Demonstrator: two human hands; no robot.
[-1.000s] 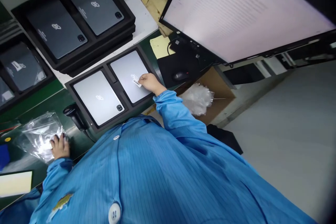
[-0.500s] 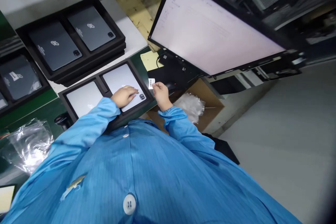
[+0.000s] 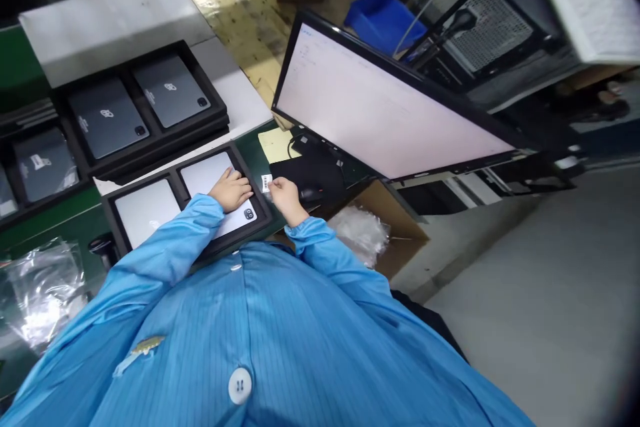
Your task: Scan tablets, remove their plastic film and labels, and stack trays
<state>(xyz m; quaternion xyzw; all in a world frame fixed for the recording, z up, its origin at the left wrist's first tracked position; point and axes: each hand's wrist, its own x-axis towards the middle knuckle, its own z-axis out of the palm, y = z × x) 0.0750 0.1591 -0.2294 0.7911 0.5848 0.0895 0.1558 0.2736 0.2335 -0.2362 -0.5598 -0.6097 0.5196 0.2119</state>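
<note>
Right hand [image 3: 286, 195] pinching a small barcode label [image 3: 267, 182] by its edge between fingertips, held just above the right rim of the black tray [image 3: 260, 203]; left hand [image 3: 231, 189] resting flat, grip open, on the silver tablet [image 3: 213, 177] lying face down in the tray's right-hand pocket on the worktop [image 3: 260, 147]. Label probably feather-light, limp and sticky-backed, best kept by one corner; tablet likely stiff, smooth, slippery and scratch-prone, best lifted by its long edges.
</note>
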